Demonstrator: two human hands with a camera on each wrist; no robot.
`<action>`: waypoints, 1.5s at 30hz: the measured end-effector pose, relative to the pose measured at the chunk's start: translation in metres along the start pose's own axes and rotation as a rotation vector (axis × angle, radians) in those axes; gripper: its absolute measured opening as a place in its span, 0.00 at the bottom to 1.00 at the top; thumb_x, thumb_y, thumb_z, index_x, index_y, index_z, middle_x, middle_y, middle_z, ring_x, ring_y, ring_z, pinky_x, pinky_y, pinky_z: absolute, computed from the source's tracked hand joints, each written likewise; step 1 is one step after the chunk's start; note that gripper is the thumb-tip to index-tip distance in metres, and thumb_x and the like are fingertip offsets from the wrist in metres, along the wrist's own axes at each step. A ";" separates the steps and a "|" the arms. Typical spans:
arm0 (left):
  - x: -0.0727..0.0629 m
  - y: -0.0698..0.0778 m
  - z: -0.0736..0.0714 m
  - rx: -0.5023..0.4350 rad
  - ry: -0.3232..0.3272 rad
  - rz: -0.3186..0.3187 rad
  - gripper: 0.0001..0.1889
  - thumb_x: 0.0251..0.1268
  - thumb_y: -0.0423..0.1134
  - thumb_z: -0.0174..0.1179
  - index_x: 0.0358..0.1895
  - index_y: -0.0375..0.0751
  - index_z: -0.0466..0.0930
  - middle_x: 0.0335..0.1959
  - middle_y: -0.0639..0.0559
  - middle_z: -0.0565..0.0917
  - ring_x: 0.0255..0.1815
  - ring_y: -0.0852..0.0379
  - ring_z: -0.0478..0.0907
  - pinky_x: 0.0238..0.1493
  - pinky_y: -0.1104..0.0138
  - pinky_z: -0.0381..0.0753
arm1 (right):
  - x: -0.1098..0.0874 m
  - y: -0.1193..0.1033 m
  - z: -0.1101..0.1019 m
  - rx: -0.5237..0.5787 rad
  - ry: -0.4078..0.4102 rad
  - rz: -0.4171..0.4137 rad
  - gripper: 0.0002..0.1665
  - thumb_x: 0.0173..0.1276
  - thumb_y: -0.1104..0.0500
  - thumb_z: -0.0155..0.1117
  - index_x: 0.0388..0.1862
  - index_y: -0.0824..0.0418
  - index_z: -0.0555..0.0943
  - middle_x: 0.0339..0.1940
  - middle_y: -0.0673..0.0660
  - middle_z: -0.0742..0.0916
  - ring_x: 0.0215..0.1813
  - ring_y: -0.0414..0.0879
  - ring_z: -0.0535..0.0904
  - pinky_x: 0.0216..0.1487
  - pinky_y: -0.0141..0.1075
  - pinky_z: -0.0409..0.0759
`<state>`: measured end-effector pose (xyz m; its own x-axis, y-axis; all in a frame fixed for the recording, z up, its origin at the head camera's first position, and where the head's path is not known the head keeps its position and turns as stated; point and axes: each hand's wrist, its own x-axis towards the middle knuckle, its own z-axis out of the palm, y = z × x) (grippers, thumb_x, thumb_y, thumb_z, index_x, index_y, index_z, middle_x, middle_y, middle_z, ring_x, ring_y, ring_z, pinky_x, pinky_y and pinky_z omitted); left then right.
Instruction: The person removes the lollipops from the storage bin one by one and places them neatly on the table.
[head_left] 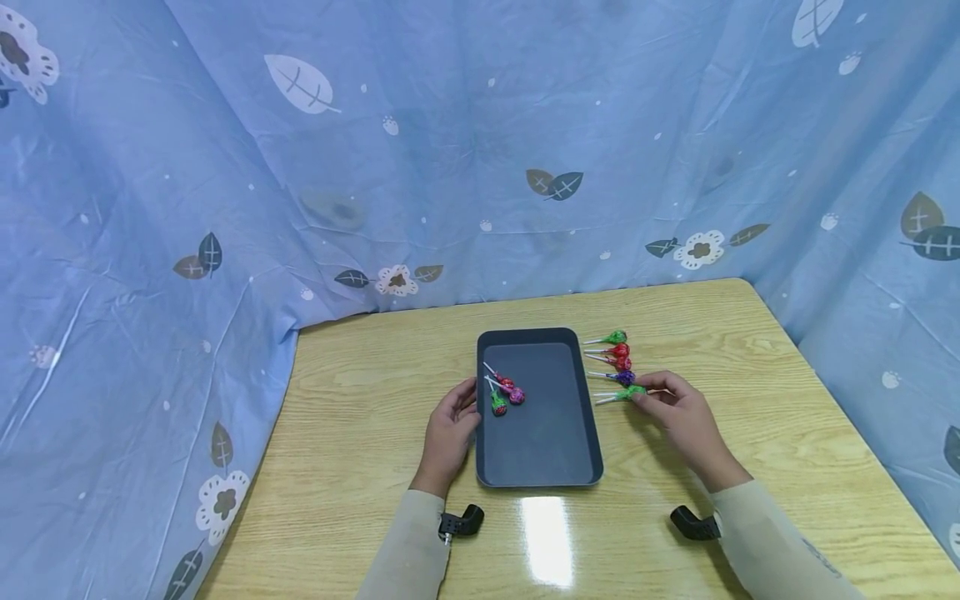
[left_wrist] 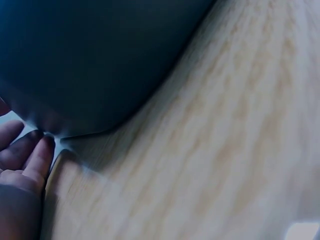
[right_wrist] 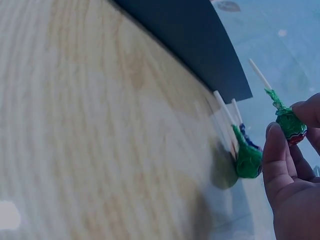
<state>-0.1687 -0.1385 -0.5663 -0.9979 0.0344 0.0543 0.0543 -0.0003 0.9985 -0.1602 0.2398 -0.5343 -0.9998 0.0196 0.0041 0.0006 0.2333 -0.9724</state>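
Nine pops (head_left: 517, 396): three were in the one tray (head_left: 547, 446), five lay on the table (head_left: 352, 417) just right of it, one green was held. Right hand (head_left: 682, 417) pinched that one, thumb against fingers, forearm angled in from lower right. Left hand (head_left: 448, 432) was relaxed, touching tray's left wall.

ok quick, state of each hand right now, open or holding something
Left hand: open, touching the side of the tray.
Right hand: closed, pinching a green lollipop.
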 end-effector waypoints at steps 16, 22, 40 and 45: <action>0.001 -0.002 -0.001 -0.002 -0.003 -0.007 0.31 0.72 0.20 0.55 0.79 0.32 0.72 0.73 0.40 0.79 0.73 0.46 0.77 0.71 0.62 0.79 | -0.004 0.020 -0.004 -0.053 -0.028 0.071 0.21 0.81 0.62 0.69 0.64 0.73 0.81 0.59 0.67 0.83 0.48 0.39 0.81 0.45 0.29 0.86; 0.001 -0.002 -0.001 -0.005 -0.008 -0.001 0.31 0.73 0.20 0.55 0.79 0.32 0.72 0.73 0.40 0.79 0.73 0.46 0.77 0.71 0.61 0.79 | -0.006 0.017 -0.002 -0.105 -0.013 0.060 0.19 0.80 0.61 0.70 0.63 0.72 0.82 0.53 0.65 0.86 0.45 0.41 0.81 0.40 0.30 0.86; 0.002 -0.003 -0.002 -0.014 -0.020 0.011 0.31 0.73 0.21 0.54 0.79 0.31 0.71 0.74 0.37 0.78 0.74 0.44 0.75 0.72 0.61 0.79 | -0.006 0.016 0.002 -0.129 -0.012 0.097 0.20 0.80 0.63 0.68 0.65 0.73 0.79 0.50 0.66 0.86 0.44 0.43 0.81 0.39 0.30 0.84; 0.001 -0.002 -0.002 -0.013 -0.018 0.003 0.31 0.73 0.20 0.55 0.79 0.31 0.71 0.73 0.37 0.78 0.74 0.43 0.76 0.72 0.60 0.79 | -0.007 0.015 0.001 -0.123 -0.016 0.103 0.22 0.80 0.62 0.68 0.66 0.72 0.79 0.53 0.66 0.86 0.45 0.43 0.81 0.40 0.30 0.84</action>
<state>-0.1703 -0.1404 -0.5682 -0.9970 0.0523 0.0576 0.0569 -0.0132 0.9983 -0.1531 0.2418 -0.5493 -0.9945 0.0347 -0.0984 0.1043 0.3477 -0.9318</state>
